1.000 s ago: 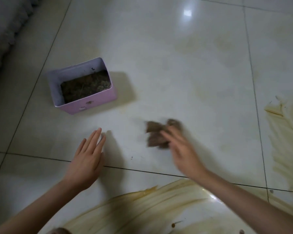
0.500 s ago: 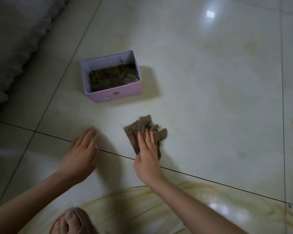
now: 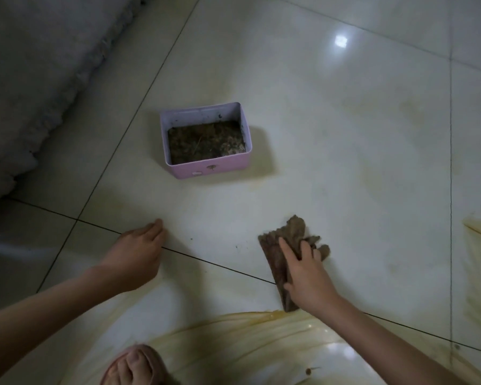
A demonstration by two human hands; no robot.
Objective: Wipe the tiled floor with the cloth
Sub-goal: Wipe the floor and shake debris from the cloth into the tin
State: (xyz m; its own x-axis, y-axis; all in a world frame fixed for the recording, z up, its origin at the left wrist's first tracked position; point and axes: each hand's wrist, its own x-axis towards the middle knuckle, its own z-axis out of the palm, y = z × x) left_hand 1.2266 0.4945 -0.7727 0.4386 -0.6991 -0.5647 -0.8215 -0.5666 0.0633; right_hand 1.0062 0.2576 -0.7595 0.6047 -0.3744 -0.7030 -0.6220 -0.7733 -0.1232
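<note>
While the left hand (image 3: 139, 255) lay released, palm down, on the tiled floor (image 3: 345, 168), a pink box (image 3: 209, 169) stood behind it, and the right hand (image 3: 307, 277) pressed the brown cloth (image 3: 278, 247) flat onto the floor, fingers spread, just above the yellow smears (image 3: 233, 329).

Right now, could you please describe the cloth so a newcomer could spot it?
Find the pink box on the tiled floor. Nearer the person, to its right, the right hand presses the cloth. It alone is crumpled, brown and fuzzy.
</note>
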